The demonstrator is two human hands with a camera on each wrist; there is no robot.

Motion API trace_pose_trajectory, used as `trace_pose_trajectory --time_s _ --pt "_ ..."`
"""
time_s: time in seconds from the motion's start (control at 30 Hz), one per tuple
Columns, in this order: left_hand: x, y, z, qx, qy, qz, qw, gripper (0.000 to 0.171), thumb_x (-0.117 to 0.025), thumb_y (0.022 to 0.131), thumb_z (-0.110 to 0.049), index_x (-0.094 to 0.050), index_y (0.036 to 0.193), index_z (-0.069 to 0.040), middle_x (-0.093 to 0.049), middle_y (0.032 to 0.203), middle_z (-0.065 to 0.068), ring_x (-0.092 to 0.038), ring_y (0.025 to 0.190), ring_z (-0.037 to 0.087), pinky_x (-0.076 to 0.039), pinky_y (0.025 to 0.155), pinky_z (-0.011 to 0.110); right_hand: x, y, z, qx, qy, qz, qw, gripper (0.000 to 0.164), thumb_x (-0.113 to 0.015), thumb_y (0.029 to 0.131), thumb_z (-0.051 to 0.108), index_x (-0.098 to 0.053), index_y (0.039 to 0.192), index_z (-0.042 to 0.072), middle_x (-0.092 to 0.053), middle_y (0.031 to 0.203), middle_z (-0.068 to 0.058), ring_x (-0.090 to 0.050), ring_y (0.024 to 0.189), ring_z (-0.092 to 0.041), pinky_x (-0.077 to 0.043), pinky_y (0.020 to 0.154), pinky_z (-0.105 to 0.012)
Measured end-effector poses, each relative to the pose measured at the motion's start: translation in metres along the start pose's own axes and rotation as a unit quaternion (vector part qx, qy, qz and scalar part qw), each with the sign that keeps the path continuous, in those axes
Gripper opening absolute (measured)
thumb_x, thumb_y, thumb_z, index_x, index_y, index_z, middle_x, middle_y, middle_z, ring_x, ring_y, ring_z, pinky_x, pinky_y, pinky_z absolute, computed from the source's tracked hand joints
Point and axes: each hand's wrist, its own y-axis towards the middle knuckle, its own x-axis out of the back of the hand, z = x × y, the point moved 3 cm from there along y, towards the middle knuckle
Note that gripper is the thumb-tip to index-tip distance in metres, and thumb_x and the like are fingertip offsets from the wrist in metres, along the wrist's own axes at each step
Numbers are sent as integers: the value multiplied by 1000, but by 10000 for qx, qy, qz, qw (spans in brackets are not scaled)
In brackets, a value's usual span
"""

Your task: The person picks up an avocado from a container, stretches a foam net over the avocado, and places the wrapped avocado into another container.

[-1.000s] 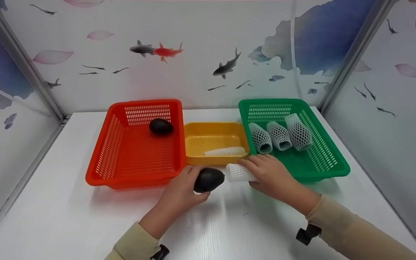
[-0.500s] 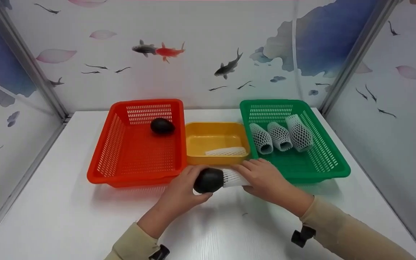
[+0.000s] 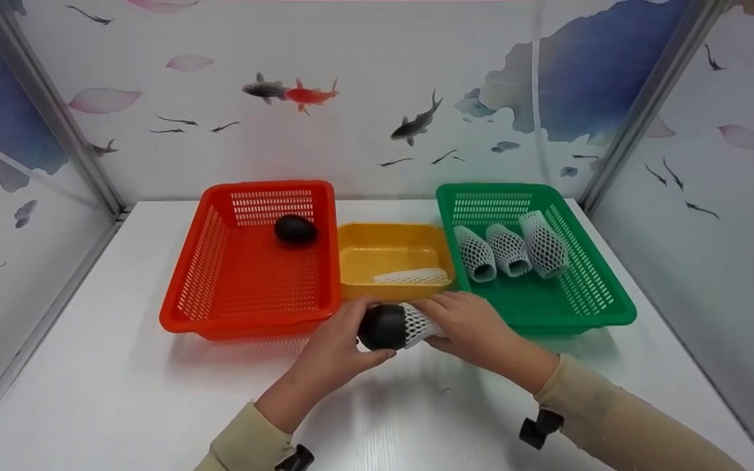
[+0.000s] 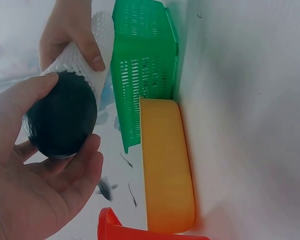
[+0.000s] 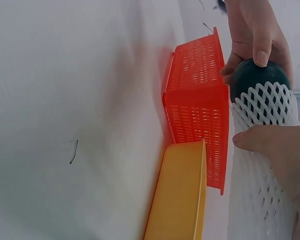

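Observation:
My left hand (image 3: 333, 347) grips a dark, smooth avocado (image 3: 382, 327) by its left end, fingers behind and thumb in front. Over the avocado's right end stretches a white foam net sleeve (image 3: 419, 324). My right hand (image 3: 468, 329) holds that sleeve, thumb on the near side. In the left wrist view the bare end of the avocado (image 4: 62, 116) shows between thumb and fingers. From the right wrist, the net (image 5: 265, 107) is spread open around the dark fruit, and the rest of the sleeve runs back under my right hand.
A red basket (image 3: 246, 320) on the left holds another avocado (image 3: 295, 229). The yellow tray (image 3: 393, 289) in the middle has a flat piece of white netting (image 3: 411, 276) in it. In the green basket (image 3: 573, 321) on the right lie three net-covered pieces (image 3: 542, 244).
My right hand has moved left, bringing the sleeve from beside the avocado onto its right end. The left hand stays almost in place, still gripping the fruit.

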Motion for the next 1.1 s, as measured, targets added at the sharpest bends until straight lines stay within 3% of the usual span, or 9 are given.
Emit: trace_pose_trajectory --time_s 0.27,0.53,0.83,1.1 --pt "1 3 -3 35 -82 -64 9999 69 -83 77 -35 -47 133 -20 -52 129 -1 -48 119 19 -44 101 44 0 6 6 15 25 -213 9998 64 -87 74 29 -54 124 6 -65 111 -7 -62 97 -26 -53 84 -41" --pt "-1 5 -9 -280 86 -284 9992 60 -86 74 -35 -56 125 -22 -46 118 0 -52 112 22 -48 96 43 -5 11 12 -151 98 -438 9989 65 -90 68 34 -53 116 7 -66 101 -6 -62 90 -25 -53 82 -39" --pt "-3 8 -9 -267 306 -346 9986 68 -87 72 -35 -49 125 -15 -47 121 2 -53 112 22 -48 96 41 -11 20 19 -132 97 -834 9964 71 -88 65 49 -57 112 5 -65 97 -5 -63 86 -24 -55 76 -36" --pt "-4 9 -12 -444 615 -597 9953 67 -88 72 -27 -47 122 -10 -47 119 5 -53 113 22 -48 97 38 -13 30 26 -243 246 -970 9947 75 -87 65 50 -57 117 5 -64 105 -6 -61 94 -24 -52 85 -38"
